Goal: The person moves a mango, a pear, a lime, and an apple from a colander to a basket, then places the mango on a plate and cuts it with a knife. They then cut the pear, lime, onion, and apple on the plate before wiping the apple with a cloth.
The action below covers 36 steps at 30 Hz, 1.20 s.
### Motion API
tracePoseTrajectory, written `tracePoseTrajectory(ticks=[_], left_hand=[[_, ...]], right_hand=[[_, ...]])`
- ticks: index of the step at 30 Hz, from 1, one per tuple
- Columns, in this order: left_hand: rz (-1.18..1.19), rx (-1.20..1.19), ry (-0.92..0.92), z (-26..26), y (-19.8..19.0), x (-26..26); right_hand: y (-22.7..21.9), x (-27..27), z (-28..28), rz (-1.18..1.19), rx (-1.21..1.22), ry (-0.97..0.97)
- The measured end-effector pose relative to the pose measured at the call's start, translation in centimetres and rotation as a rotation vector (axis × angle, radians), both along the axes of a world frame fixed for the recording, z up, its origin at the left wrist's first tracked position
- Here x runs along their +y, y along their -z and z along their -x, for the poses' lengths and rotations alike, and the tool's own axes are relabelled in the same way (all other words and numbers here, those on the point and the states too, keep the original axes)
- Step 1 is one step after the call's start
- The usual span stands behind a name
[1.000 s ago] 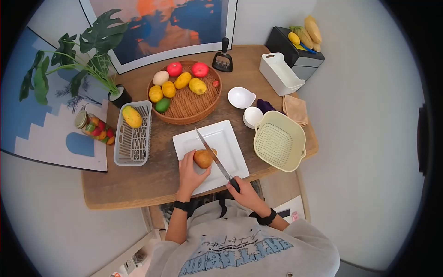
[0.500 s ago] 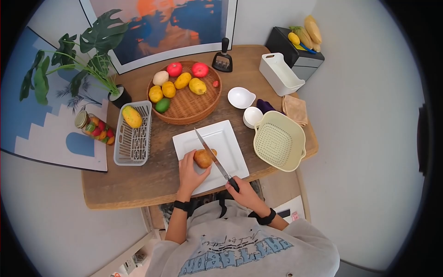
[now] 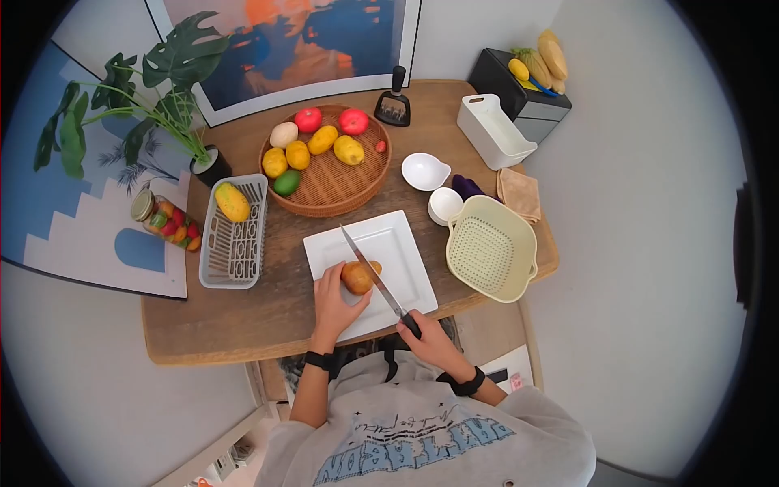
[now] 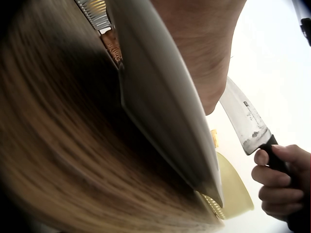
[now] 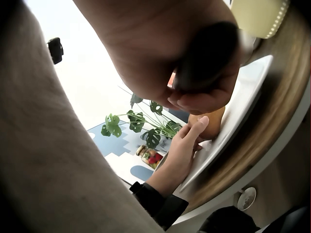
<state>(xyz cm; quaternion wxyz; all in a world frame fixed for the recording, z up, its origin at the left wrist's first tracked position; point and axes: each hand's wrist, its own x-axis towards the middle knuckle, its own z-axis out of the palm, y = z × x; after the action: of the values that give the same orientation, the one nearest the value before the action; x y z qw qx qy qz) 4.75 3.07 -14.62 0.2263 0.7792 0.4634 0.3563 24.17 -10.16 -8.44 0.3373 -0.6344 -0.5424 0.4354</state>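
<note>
On a square white plate (image 3: pixel 410 268), my left hand (image 3: pixel 331 307) grips a round brown-orange fruit (image 3: pixel 355 278), thumb on its near side and fingers on its left. My right hand (image 3: pixel 432 341) holds a kitchen knife (image 3: pixel 381 286) by its black handle. The long blade slants across the plate along the fruit's right side, tip pointing away from the body. Just past the blade shows a small yellowish piece (image 3: pixel 376 266). In the left wrist view the right hand's fingers (image 4: pixel 277 194) wrap the handle; the right wrist view shows the left thumb (image 5: pixel 199 127) against the fruit.
A round wicker tray (image 3: pixel 357 183) of assorted fruit stands behind the plate. To the left is a grey basket (image 3: pixel 235 260) with a yellow fruit, beside a jar (image 3: pixel 169 221). White bowls (image 3: pixel 424 172) and a pale yellow colander (image 3: pixel 491 247) stand to the right.
The knife's tip has shifted very slightly left. Both hands keep their places and grips, and the head view has tilted a little.
</note>
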Motion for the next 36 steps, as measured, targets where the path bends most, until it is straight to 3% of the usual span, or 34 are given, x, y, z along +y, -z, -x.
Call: tracePoseTrajectory(ticks=[36], left_hand=[[0.002, 0.002, -0.002, -0.1, 0.2, 0.0]], right_hand=[[0.4, -0.5, 0.4, -0.057, -0.07, 0.0]])
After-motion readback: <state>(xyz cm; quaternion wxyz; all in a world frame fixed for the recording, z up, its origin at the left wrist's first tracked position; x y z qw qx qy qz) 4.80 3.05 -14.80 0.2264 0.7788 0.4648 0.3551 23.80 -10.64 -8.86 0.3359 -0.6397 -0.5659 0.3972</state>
